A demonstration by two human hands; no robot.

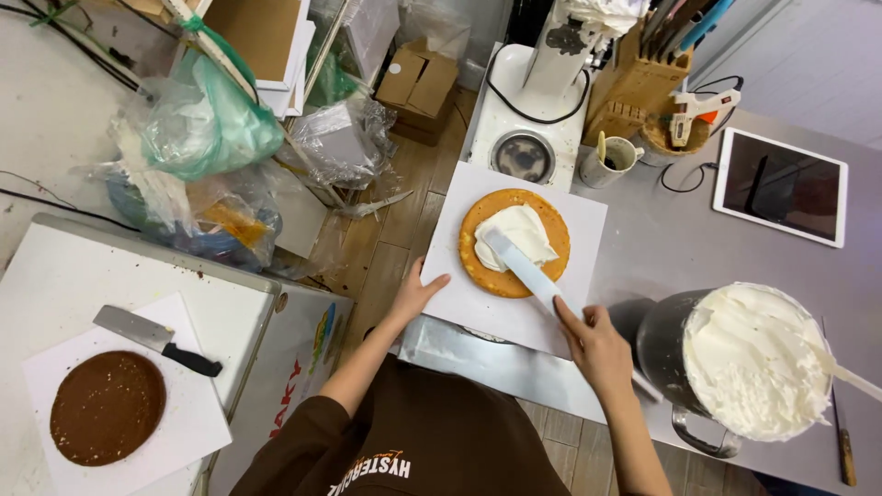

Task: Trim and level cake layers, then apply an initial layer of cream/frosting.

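Note:
A round golden cake layer (491, 266) lies on a square white board (579, 234) on the steel table, with a dollop of white cream (519, 230) on top. My right hand (595, 344) grips a white spatula (528, 271) whose blade rests on the cream. My left hand (418, 292) holds the board's near left edge, thumb on top.
A metal bowl (657, 349) heaped with white cream stands right of my right hand, a utensil handle sticking out. A tablet (781, 186), knife block (634, 87), cup (611, 161) and stand mixer (533, 101) line the back. At left, a brown cake layer (107, 407) and knife (152, 338) lie on a white sheet.

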